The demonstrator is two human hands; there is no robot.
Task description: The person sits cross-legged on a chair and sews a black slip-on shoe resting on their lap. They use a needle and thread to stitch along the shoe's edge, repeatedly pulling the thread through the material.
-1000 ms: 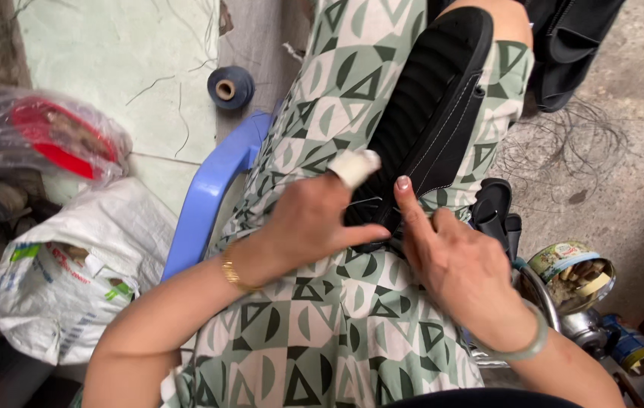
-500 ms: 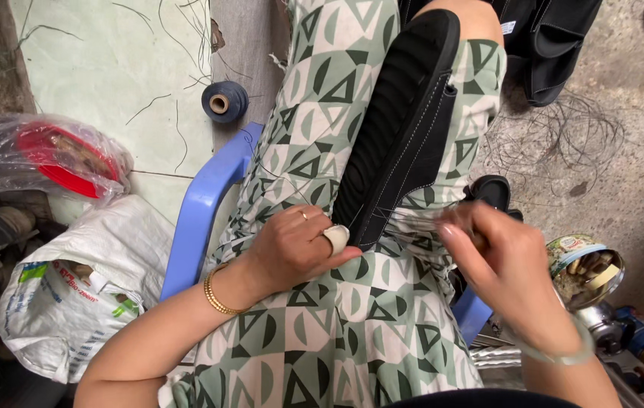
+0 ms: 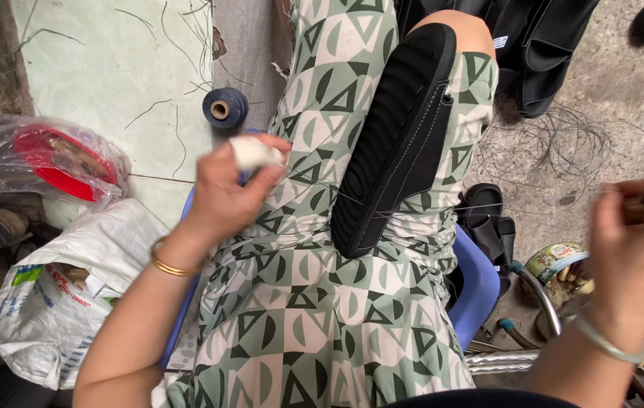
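The black shoe sole (image 3: 397, 143) is being carried on the lap, on the green patterned fabric (image 3: 299, 317), its length lying along the right thigh. The lap itself is being borne by a blue plastic chair (image 3: 477, 283). The floor (image 3: 110, 68) is being shared by 1 dark thread spool (image 3: 225, 107), a red-lidded thing wrapped in clear plastic (image 3: 50, 155), a white printed sack (image 3: 57, 302), loose threads (image 3: 556, 143) and a round tin (image 3: 560, 261).
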